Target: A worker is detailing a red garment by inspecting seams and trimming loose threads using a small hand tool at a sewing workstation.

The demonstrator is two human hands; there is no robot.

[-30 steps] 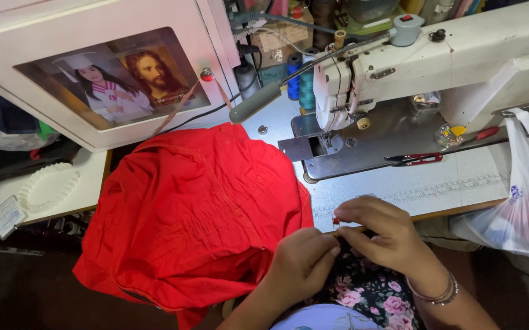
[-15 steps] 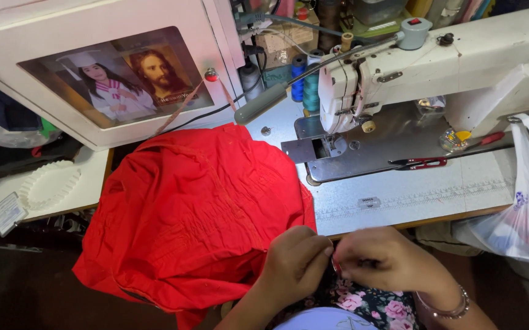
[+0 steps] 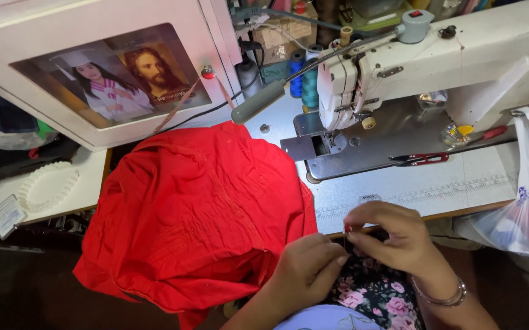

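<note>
1. While the red garment (image 3: 197, 214) lies heaped over the near edge of the sewing table (image 3: 460, 189) and spills towards the lap, both hands work close together at its right-hand edge, just in front of the table's rim.
2. The left hand (image 3: 304, 269) is curled nearly closed, fingers bent down onto the cloth's edge, seemingly pinning it against the floral fabric on the lap (image 3: 368, 293).
3. The right hand (image 3: 393, 235) is pinched tight, thumb and forefinger together on something small with a red tip; whether that is a pin, a needle or a bit of thread I cannot tell.
4. Risk, as I judge it: if the pinched item is sharp, the left fingers sit right beside it and could be pricked, since the two hands nearly touch.
5. Another risk: most of the garment hangs off the table's left side, so its weight could drag the held edge out of the grip.
6. The garment's long axis runs from upper left, near the white cabinet (image 3: 93, 67), down to lower right, its worked edge pointing towards the hands; the sewing machine (image 3: 399, 67) stands well apart, beyond them.
</note>
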